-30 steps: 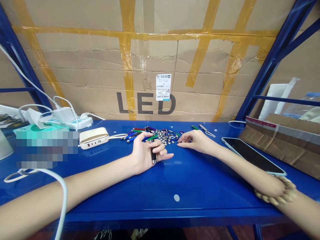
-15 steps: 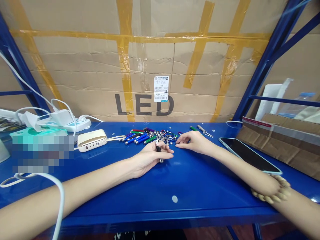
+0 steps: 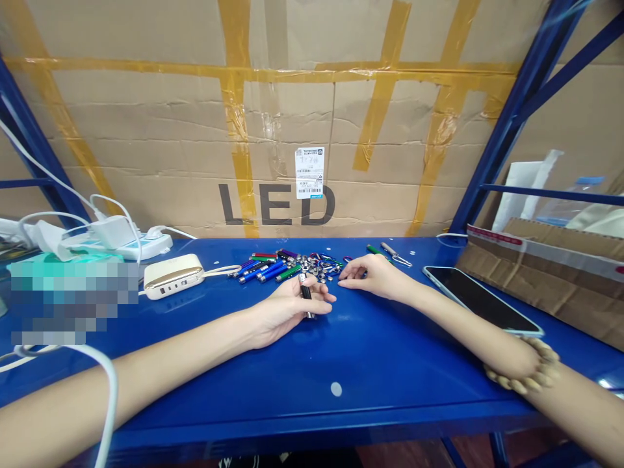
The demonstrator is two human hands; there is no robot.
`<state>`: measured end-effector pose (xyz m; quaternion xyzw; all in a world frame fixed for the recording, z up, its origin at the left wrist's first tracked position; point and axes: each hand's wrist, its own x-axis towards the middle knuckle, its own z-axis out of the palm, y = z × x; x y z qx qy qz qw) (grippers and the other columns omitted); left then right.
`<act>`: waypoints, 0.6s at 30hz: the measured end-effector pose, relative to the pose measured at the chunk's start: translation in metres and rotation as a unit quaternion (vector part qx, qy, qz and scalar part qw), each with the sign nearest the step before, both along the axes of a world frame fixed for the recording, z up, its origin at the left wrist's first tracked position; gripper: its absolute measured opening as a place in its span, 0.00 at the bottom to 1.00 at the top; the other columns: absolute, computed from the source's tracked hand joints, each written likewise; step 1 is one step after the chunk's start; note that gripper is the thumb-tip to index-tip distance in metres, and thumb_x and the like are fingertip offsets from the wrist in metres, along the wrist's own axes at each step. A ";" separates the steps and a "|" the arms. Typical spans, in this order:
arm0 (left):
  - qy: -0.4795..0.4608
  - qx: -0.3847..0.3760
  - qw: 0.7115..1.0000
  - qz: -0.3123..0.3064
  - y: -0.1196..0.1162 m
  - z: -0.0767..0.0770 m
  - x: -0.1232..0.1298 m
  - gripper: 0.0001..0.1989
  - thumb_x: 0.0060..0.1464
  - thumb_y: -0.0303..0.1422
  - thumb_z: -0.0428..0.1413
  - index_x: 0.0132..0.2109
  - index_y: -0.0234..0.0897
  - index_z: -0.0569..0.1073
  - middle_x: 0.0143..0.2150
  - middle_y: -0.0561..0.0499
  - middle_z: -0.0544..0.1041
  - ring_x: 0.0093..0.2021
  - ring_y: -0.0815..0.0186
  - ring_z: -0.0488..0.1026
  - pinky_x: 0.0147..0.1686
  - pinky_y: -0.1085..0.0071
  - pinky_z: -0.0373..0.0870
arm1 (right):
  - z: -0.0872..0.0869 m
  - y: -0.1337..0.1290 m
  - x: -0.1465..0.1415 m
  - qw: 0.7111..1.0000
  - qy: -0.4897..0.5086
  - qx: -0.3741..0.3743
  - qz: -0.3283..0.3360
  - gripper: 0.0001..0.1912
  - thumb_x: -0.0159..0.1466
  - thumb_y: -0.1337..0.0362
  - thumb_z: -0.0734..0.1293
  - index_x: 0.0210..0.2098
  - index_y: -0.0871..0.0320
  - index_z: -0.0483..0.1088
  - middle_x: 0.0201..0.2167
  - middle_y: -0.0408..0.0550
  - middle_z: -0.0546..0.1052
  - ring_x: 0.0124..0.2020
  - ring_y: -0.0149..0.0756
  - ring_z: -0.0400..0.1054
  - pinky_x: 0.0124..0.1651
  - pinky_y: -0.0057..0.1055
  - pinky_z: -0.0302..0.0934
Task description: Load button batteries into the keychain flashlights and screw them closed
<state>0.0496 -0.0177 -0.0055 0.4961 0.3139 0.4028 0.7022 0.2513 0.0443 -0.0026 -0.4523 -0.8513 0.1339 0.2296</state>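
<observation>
Loosely, the left hand (image 3: 277, 315) is holding a black tube (image 3: 306, 294) just above or against the blue table (image 3: 234, 396), on the near side of a pile of coloured tubes (image 3: 268, 268). Its fingers are curling around the tube, while the thumb is crossing in front of the lower part. The right hand (image 3: 374, 278) is resting beside some small metal pieces (image 3: 325, 265), its thumb and fingertips standing close together; whether they are gripping anything, I cannot tell.

Judging by its slim build and shiny ends, the tube is probably being light and stiff, with a smooth barrel that could be slipping or rolling under a loose touch. The middle of the barrel is looking like the best place to hold, leaving both silver ends free. Its long axis is running steeply, with the upper end leaning slightly left and the lower end pointing down toward the person. Which end is serving as the front is not showing clearly.
</observation>
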 end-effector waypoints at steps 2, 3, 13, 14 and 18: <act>0.000 -0.002 1.000 0.000 0.000 0.000 -0.001 0.18 0.39 0.17 0.59 0.29 0.37 0.57 0.33 0.56 0.69 0.40 0.70 0.70 0.43 0.71 0.60 | -0.001 0.000 0.000 1.000 0.002 0.000 0.002 0.10 0.54 0.60 0.68 0.30 0.62 0.75 0.25 0.47 0.76 0.25 0.31 0.68 0.29 0.25 0.61; -0.001 -0.003 1.000 0.001 0.000 0.000 -0.001 0.18 0.40 0.17 0.59 0.29 0.37 0.57 0.33 0.56 0.69 0.40 0.70 0.70 0.43 0.71 0.60 | -0.001 0.001 0.001 1.000 0.003 0.001 0.003 0.10 0.54 0.60 0.68 0.30 0.62 0.75 0.25 0.47 0.76 0.25 0.31 0.68 0.29 0.25 0.61; -0.002 -0.008 1.000 0.001 0.001 0.000 0.000 0.18 0.40 0.17 0.59 0.29 0.36 0.57 0.33 0.56 0.69 0.42 0.69 0.71 0.44 0.72 0.60 | -0.002 0.002 0.002 1.000 0.008 0.000 0.005 0.11 0.54 0.60 0.68 0.30 0.62 0.75 0.25 0.47 0.76 0.25 0.31 0.68 0.29 0.26 0.61; -0.004 -0.011 1.000 0.001 0.001 0.000 0.000 0.18 0.40 0.17 0.59 0.29 0.36 0.57 0.33 0.56 0.69 0.43 0.68 0.71 0.45 0.71 0.60 | -0.002 0.002 0.001 1.000 0.006 0.000 0.004 0.10 0.54 0.60 0.68 0.30 0.62 0.75 0.25 0.47 0.76 0.25 0.31 0.68 0.29 0.26 0.61; -0.009 -0.024 1.000 0.006 0.000 0.001 0.001 0.19 0.39 0.17 0.60 0.28 0.36 0.57 0.33 0.56 0.69 0.44 0.67 0.71 0.48 0.70 0.59 | 0.000 0.001 0.000 1.000 0.003 -0.001 0.002 0.10 0.54 0.61 0.68 0.30 0.62 0.75 0.25 0.47 0.76 0.25 0.31 0.68 0.29 0.25 0.61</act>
